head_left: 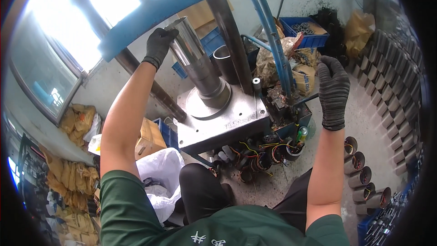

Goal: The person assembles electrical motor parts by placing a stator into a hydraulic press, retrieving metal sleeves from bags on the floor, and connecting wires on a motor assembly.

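Observation:
My left hand (159,46), in a dark grey knit glove, is raised to the upper end of a shiny metal cylinder (187,41). Its fingers close on the rim. The cylinder stands slightly tilted in view on a duller metal sleeve (203,74) and a round base (210,102), under the blue crossbeam (168,11) of a press. My right hand (334,92), gloved alike, is beside the press at the end of a dark lever (309,99). Its fingers are together and bent; the lever's end disappears behind the hand.
Dark posts (230,32) flank the cylinder above the steel press table (223,125). A wider dark tube (224,59) stands behind. Wired stators (259,160) lie below the table's front edge. Stacked metal cylinders (387,86) line the right side. A white sack (161,173) is by my left knee.

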`<state>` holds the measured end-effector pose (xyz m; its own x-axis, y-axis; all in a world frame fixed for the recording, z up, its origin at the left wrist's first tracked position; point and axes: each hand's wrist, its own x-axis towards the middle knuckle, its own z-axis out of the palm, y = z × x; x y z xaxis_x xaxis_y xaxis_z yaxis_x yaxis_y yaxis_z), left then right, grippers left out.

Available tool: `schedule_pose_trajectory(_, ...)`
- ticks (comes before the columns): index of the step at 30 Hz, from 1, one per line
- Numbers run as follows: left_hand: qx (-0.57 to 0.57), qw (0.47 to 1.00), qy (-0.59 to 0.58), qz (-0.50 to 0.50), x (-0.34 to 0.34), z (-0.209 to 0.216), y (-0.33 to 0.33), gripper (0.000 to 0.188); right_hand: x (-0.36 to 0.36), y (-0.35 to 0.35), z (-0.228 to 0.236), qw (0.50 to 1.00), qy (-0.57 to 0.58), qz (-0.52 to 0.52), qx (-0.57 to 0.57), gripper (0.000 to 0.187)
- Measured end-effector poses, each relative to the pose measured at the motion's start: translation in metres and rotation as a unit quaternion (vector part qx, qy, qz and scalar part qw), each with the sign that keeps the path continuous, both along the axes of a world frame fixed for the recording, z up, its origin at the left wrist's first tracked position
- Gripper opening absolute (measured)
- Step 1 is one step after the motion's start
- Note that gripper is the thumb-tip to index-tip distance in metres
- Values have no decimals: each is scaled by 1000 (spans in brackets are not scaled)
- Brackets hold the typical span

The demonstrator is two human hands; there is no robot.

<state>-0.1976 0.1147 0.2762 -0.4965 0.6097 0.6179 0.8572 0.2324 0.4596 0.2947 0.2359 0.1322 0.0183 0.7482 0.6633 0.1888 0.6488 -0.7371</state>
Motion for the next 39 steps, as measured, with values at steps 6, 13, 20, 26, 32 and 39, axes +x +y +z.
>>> schedule_pose_trajectory(6,93,993,-12,-68,-9,-15,3,55,7,-7,6,997,-68,-14,24,23)
schedule_pose_trajectory(13,330,897,-240,-169,24,-139,-10,66,38,-47,15,928,-367,20,67,39)
schedule_pose_trajectory(20,210,939,-269,-51,103,-319,-52,61,64,-96,-4,739,-644,144,132,33)
schedule_pose_trajectory(26,206,957,-183,-91,93,-316,-51,65,121,-104,-42,708,-667,228,39,18)
schedule_pose_trajectory(32,161,956,-223,-103,87,-296,-58,71,103,-137,-60,742,-656,126,-52,20)
schedule_pose_trajectory(39,92,976,-191,-41,69,-310,-50,73,95,-140,-61,802,-585,82,-89,19)
